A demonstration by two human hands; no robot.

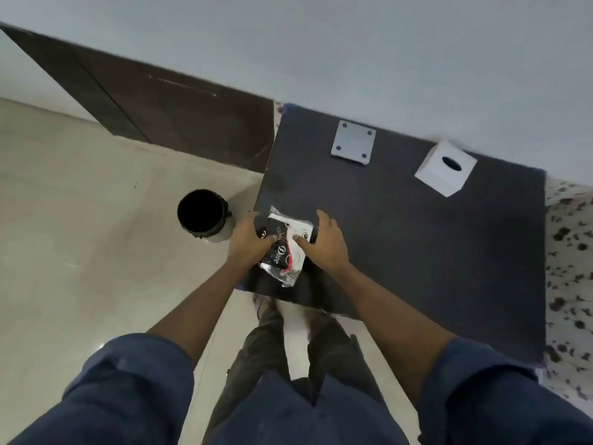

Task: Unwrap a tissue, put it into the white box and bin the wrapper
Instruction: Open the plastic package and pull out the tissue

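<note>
Opening step, barely begun; wrapped tissue pack [284, 248] lying at the near left corner of the dark table [417, 252], wrapper seemingly unbroken; left hand [248, 240] pinching the pack's left edge, thumb on top; right hand [322, 244] clamped over the right edge, thumb pressing down; next, probably a pull apart to split the plastic; white box [446, 168] well apart at the far right; bin [203, 215] on the floor just left of the table.
</note>
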